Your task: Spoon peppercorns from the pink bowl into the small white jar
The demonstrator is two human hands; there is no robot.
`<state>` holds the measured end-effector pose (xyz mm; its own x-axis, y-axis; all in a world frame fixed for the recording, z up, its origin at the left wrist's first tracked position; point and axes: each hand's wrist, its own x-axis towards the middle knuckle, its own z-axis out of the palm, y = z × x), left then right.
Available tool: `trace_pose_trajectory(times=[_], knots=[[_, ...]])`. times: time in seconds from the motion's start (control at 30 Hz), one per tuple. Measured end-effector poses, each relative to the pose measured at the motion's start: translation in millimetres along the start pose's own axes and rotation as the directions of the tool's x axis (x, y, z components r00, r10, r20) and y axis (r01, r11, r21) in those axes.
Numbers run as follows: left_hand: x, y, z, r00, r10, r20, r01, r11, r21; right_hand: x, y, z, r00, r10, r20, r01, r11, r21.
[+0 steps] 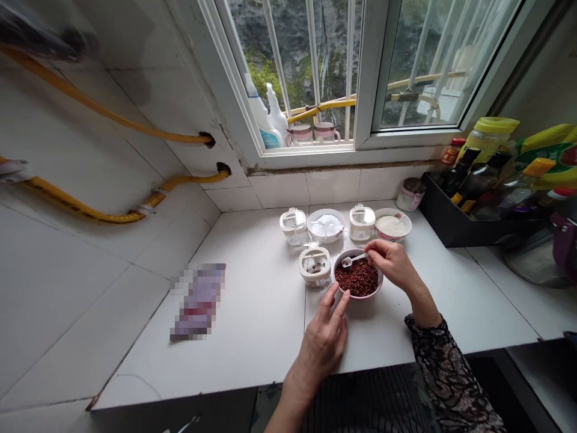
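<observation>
My right hand (391, 262) pinches the handle of a small white spoon (348, 261) over a bowl (360, 297) of dark red peppercorns (358, 278). The spoon's scoop looks empty. My left hand (327, 337) rests with fingers stretched out, their tips at the bowl's near left rim. Just left of the bowl stands a clear seasoning jar (315, 267) with a white lid frame and a little dark matter inside. Behind are a second jar (294, 227), a bowl of white grains (326, 225), a third jar (362, 222) and a bowl of off-white grains (392, 225).
A black box (451, 222) of bottles stands at the right beside a lidded glass jar (410, 193). A blurred purple packet (198, 304) lies on the white counter (252, 313) at left. Yellow pipes (121, 123) run along the left wall; a barred window is behind.
</observation>
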<state>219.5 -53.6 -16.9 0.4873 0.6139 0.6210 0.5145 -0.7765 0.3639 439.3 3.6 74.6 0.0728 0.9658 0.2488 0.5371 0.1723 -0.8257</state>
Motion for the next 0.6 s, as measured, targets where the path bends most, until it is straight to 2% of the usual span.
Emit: trace_pose_trajectory(times=[0.1,0.2,0.37,0.47,0.6], knots=[[0.1,0.4,0.1,1.000,0.003,-0.004,-0.003,1.000,-0.006,-0.4,-0.9,-0.8,1.000,-0.007,0.013,0.007,1.000,0.003],[0.1,0.8,-0.1,1.000,0.001,-0.003,-0.001,1.000,-0.008,0.5,-0.5,0.5,0.999,0.039,0.015,-0.040,0.999,0.032],[-0.2,0.2,0.7,1.000,0.002,-0.004,-0.002,1.000,-0.009,3.3,0.7,0.1,0.986,0.161,0.034,-0.164,0.969,0.187],[-0.6,-0.4,1.5,1.000,0.001,-0.004,-0.001,1.000,-0.004,4.9,0.0,-2.6,0.978,0.193,0.075,-0.207,0.937,0.281],[-1.5,-1.0,2.3,1.000,-0.007,0.013,0.006,1.000,0.003,4.9,-6.8,0.8,0.990,0.129,0.049,-0.138,0.930,0.340]])
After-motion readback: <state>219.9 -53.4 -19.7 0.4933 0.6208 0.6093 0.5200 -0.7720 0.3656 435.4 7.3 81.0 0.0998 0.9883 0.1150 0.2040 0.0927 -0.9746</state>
